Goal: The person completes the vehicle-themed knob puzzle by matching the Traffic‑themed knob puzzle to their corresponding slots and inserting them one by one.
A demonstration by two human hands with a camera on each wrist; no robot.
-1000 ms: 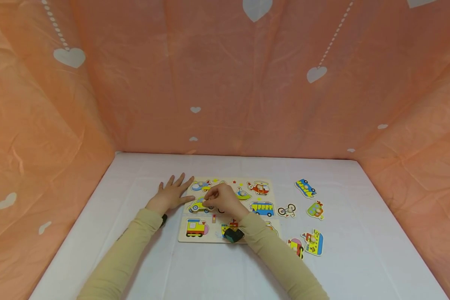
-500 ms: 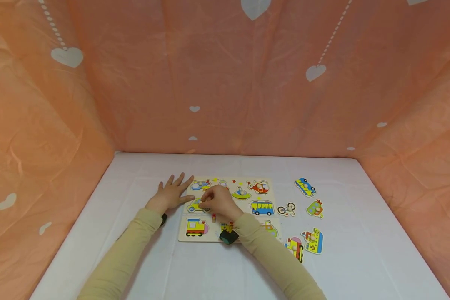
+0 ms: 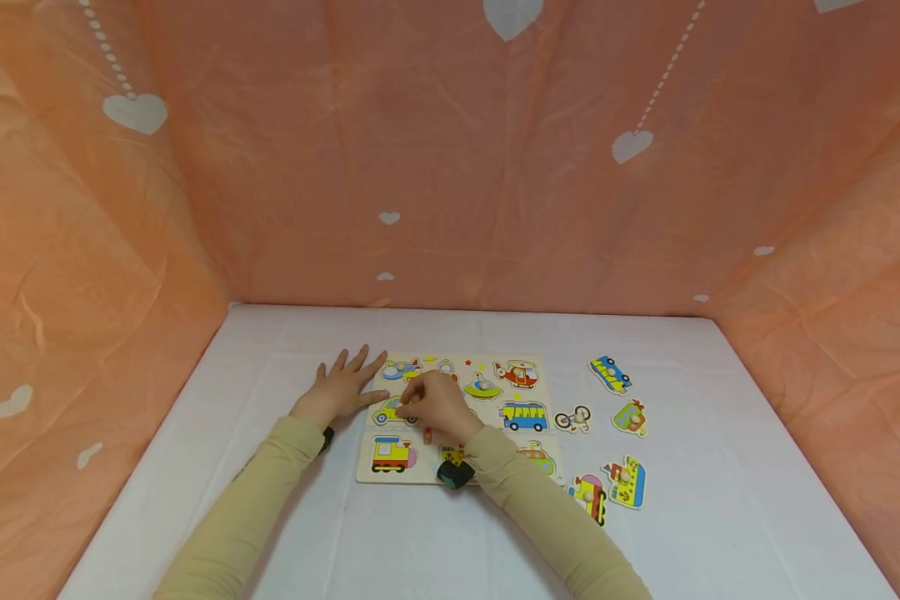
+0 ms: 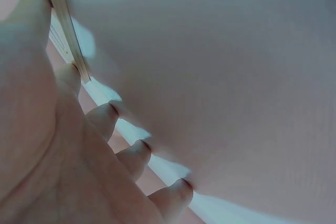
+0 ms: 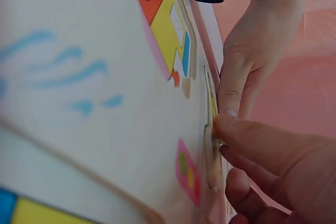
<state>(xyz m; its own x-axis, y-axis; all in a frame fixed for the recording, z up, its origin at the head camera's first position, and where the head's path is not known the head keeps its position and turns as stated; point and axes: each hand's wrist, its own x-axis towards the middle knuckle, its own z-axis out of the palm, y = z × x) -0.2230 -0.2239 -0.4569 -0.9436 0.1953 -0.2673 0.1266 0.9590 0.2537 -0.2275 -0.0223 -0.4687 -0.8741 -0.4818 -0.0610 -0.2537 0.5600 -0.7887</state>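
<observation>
A wooden knob puzzle board (image 3: 429, 473) with vehicle pictures lies on the white table. My right hand (image 3: 441, 404) is over the board's left middle, thumb and fingertips pinching the yellow car puzzle piece (image 3: 384, 411) by its top. In the right wrist view, the thumb (image 5: 262, 135) and bent fingers meet at that piece, seen nearly edge-on, and the knob itself is hidden. My left hand (image 3: 337, 396) lies spread along the board's left edge, thumb and index finger touching it. The left wrist view shows its other fingertips (image 4: 176, 195) on the table.
Right of the board lie loose pieces: a blue bus (image 3: 611, 375), a bicycle (image 3: 573, 419), a green-and-orange piece (image 3: 630, 418), a ship (image 3: 627, 483) and a train (image 3: 589, 498). An airplane (image 3: 402, 372), a flying saucer (image 3: 483, 387) and a helicopter (image 3: 517, 375) sit on the board.
My right hand has shifted slightly left and the car piece with it, closer over the car picture's place. The left hand stays where it was.
</observation>
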